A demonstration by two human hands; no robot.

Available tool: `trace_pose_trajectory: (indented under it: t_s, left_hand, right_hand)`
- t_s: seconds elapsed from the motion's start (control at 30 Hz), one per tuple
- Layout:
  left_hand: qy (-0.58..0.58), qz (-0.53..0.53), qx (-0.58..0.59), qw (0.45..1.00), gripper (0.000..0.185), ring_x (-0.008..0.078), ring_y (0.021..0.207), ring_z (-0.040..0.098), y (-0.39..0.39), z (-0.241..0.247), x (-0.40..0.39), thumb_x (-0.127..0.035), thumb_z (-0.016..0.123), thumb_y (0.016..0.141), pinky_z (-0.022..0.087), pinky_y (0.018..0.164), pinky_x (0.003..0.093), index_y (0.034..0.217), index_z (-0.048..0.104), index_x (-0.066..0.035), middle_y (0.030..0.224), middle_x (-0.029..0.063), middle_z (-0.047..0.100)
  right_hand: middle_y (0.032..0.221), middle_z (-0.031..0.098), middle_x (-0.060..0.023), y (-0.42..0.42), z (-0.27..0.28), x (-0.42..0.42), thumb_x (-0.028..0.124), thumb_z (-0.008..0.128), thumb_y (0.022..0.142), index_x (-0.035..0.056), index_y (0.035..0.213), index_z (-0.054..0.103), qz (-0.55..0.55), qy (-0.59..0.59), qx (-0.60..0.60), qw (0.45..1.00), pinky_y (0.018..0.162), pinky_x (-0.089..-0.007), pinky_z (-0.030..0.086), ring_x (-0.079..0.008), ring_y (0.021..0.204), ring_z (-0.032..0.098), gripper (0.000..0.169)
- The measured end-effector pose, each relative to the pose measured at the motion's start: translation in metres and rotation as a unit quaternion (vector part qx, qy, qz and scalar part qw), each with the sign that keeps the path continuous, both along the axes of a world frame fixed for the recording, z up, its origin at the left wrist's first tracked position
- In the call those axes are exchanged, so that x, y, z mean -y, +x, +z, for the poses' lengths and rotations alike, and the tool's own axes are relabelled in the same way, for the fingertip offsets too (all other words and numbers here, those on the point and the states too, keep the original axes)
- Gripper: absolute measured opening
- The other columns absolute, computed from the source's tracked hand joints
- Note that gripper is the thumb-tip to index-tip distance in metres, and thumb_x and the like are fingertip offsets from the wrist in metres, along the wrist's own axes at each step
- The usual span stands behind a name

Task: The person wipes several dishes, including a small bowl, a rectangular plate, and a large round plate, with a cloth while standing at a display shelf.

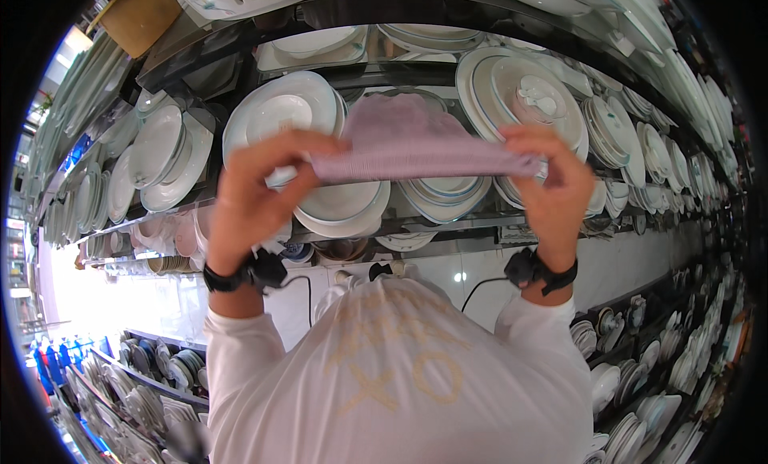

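A pink-purple cloth (420, 158) with a folded or banded lower edge is stretched between my hands, above shelves of dishes. My left hand (270, 188) pinches its left end between thumb and fingers. At the other end, my right hand (543, 176) grips the corner, where a small pale tag shows. Both hands are somewhat blurred. The cloth's upper part bulges loosely away from me and partly covers the plates behind it. A stack of white plates (276, 98) stands beyond my left hand, and nested plates with a small bowl (534, 98) lie beyond my right hand.
Dark shelving (420, 74) crosses in front of me, filled with white plates and bowls. Leaning plates (159, 146) stand at the left, more stacks (612, 128) at the right. Behind me are further racks of dishes (624, 380). Pale tiled floor (480, 266) shows between the shelves.
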State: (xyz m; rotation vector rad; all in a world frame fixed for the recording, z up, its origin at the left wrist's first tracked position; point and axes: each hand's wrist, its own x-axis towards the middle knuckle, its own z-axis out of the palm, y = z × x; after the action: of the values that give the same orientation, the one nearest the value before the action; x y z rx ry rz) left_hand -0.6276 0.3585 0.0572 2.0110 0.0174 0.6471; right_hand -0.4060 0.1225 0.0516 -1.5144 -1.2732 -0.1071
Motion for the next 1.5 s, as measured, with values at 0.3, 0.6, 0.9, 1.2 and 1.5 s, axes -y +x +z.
trace_pose_trajectory:
  t_s: [0.3, 0.6, 0.9, 1.2, 1.5]
  left_hand:
    - [-0.072, 0.029, -0.243, 0.967, 0.023, 0.0150, 0.079, 0.068, -0.011, -0.110, 0.013, 0.002, 0.062, 0.086, 0.057, 0.074, 0.0293, 0.107, 0.069, -0.002, 0.095, 0.0071, 0.072]
    - [0.004, 0.182, -0.150, 0.972, 0.034, 0.0286, 0.079, 0.069, 0.092, -0.100, -0.035, -0.004, 0.061, 0.085, 0.054, 0.070, 0.0368, 0.119, 0.059, -0.004, 0.093, 0.0174, 0.067]
    - [0.199, 0.054, -0.095, 0.974, 0.037, 0.0364, 0.097, 0.064, 0.056, -0.186, 0.009, -0.002, 0.060, 0.086, 0.055, 0.079, 0.0394, 0.123, 0.055, -0.004, 0.115, 0.0169, 0.063]
    - [-0.024, 0.122, -0.192, 0.973, 0.023, 0.0291, 0.084, 0.068, -0.008, -0.177, 0.011, -0.004, 0.059, 0.087, 0.056, 0.075, 0.0372, 0.110, 0.063, -0.003, 0.097, 0.0132, 0.068]
    - [0.175, 0.444, -0.160, 0.864, 0.023, 0.0342, 0.069, 0.067, -0.069, -0.142, -0.127, -0.019, 0.066, 0.084, 0.053, 0.065, 0.0405, 0.103, 0.059, -0.007, 0.072, 0.0143, 0.067]
  right_hand:
    - [0.092, 0.068, -0.0071, -0.018, -0.110, 0.023, 0.000, 0.071, 0.075, 0.0031, 0.098, 0.068, 0.035, -0.281, -0.119, 0.952, 0.068, -0.0277, 0.050, -0.0186, 0.078, 0.065, 0.024]
    - [0.089, 0.064, -0.0130, 0.042, -0.107, -0.064, 0.012, 0.068, 0.080, 0.0074, 0.111, 0.062, -0.166, -0.268, -0.067, 0.947, 0.067, -0.0408, 0.050, -0.0322, 0.079, 0.064, 0.032]
    - [0.132, 0.048, -0.0193, 0.002, -0.184, -0.033, 0.016, 0.077, 0.075, 0.0113, 0.133, 0.050, -0.132, -0.281, 0.084, 0.947, 0.090, -0.0448, 0.049, -0.0372, 0.113, 0.055, 0.064]
    - [0.152, 0.029, -0.0159, -0.017, -0.217, -0.075, 0.015, 0.082, 0.068, 0.0121, 0.146, 0.037, -0.053, -0.349, 0.259, 0.899, 0.110, -0.0544, 0.029, -0.0326, 0.138, 0.035, 0.089]
    - [0.146, 0.043, -0.0119, -0.012, -0.246, -0.097, 0.006, 0.068, 0.075, 0.0118, 0.142, 0.043, -0.086, -0.307, 0.258, 0.912, 0.109, -0.0537, 0.030, -0.0280, 0.132, 0.042, 0.071]
